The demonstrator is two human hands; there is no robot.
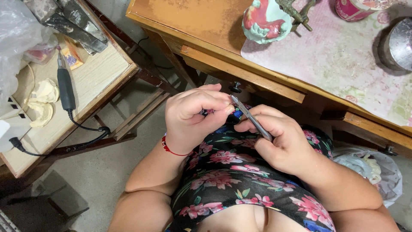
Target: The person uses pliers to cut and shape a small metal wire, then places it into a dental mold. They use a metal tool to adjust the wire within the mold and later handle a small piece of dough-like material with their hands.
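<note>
Pliers [253, 121], clamped in the right hand [281, 144], meet something small pinched in the closed left hand [193, 118] below the desk edge [240, 71], apparently mid-bend; a steady grip seems needed.

The scene was evenly and softly lit, fairly bright, with light falling from above. The tabletop [206, 21] cast a deep shadow beneath its near edge, and the floor [98, 172] below was dimmer and grey. A metal tin [399, 43] at the tabletop's right edge showed a dull sheen, without hard glare. The hands [193, 116] were sharp and well exposed. Straight edges bowed slightly toward the frame's corners, and the plastic bag [17, 34] on the left looked washed out.
</note>
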